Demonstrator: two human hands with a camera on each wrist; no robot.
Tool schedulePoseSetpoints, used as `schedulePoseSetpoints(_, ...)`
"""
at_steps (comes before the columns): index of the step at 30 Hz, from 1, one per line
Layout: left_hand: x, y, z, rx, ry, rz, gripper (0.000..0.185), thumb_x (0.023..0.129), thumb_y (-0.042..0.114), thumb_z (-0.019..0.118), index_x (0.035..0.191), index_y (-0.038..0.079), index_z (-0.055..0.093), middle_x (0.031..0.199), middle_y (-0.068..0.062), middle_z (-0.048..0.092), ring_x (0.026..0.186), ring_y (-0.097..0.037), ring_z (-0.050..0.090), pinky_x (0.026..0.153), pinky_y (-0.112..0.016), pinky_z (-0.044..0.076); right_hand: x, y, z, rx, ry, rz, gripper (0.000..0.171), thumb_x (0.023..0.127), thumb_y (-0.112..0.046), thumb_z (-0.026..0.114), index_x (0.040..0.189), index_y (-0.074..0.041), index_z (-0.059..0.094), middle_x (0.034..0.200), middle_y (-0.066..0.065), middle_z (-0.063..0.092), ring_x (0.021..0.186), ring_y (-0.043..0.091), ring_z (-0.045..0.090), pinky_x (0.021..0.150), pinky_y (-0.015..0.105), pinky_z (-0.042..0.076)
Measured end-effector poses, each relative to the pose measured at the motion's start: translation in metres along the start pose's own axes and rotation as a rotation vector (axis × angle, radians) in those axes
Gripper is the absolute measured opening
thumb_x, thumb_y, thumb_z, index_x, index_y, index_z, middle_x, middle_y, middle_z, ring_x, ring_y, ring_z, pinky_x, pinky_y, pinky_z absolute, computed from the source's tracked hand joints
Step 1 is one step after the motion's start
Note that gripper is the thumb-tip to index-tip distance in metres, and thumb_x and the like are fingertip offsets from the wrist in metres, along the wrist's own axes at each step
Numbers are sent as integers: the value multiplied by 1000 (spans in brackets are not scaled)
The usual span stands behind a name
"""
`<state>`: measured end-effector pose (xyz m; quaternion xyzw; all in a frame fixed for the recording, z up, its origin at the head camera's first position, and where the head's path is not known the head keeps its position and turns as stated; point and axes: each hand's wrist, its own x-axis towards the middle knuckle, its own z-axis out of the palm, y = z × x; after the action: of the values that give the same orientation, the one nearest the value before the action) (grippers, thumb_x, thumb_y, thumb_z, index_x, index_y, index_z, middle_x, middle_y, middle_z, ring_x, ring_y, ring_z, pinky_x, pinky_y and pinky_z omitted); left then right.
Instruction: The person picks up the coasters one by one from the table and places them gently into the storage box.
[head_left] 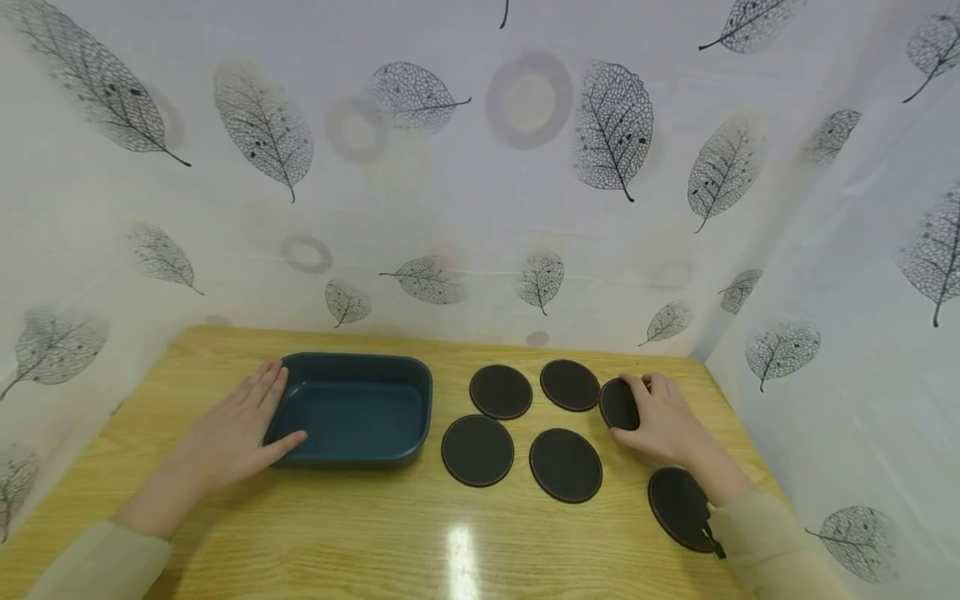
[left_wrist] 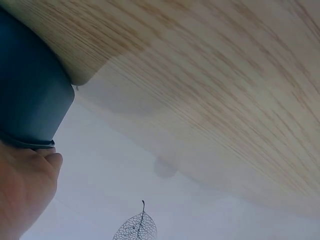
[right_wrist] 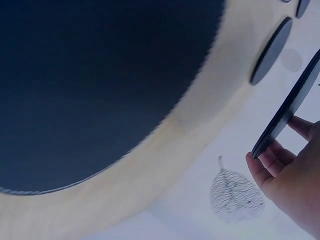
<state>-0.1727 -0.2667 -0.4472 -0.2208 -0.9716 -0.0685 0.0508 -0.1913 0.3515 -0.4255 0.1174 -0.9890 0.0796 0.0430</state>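
Note:
My left hand (head_left: 236, 429) rests on the left end of a dark blue rectangular dish (head_left: 348, 417), fingers straight along its rim and thumb across the front corner. In the left wrist view, part of the dish's outer wall (left_wrist: 35, 85) shows above the hand (left_wrist: 25, 185). On the right, my right hand (head_left: 666, 423) grips a round black coaster (head_left: 618, 404) by its edge. The right wrist view shows this coaster (right_wrist: 287, 112) edge-on and tilted, with thumb and fingers on its rim. Another black coaster (head_left: 678, 507) lies beneath the right forearm.
Several more black coasters lie flat between the dish and right hand: two at the back (head_left: 501, 392), two nearer the front (head_left: 566, 465). The wooden table (head_left: 337, 533) meets a leaf-patterned curtain (head_left: 465, 208) behind and at the right. A black strap (head_left: 714, 540) hangs from the right sleeve.

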Motion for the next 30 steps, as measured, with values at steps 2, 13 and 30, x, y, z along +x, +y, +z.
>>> schedulePoseSetpoints(2,0,-1,1,-1,-1,1,104,103,62,56,163,-15,19,172,-36,19,163,-48,17,122,-15,-25,4,-6,-2,-10,3,-14,92,81,-45,79,154,1,46,132,34,49,118,49,49,97,65,48)
schedulePoseSetpoints(13,0,-1,2,24,24,6,103,102,61,57,163,-15,22,171,-35,22,164,-45,17,122,-14,-25,24,-43,-4,-44,48,-118,91,78,-46,80,152,-4,50,128,31,53,112,45,54,93,60,50)
schedulePoseSetpoints(30,0,0,1,33,31,5,103,102,63,58,162,-15,25,171,-35,23,161,-47,23,125,-18,-23,57,-117,-9,-8,7,-239,96,79,-48,81,160,-13,44,140,29,49,122,43,52,99,59,53)
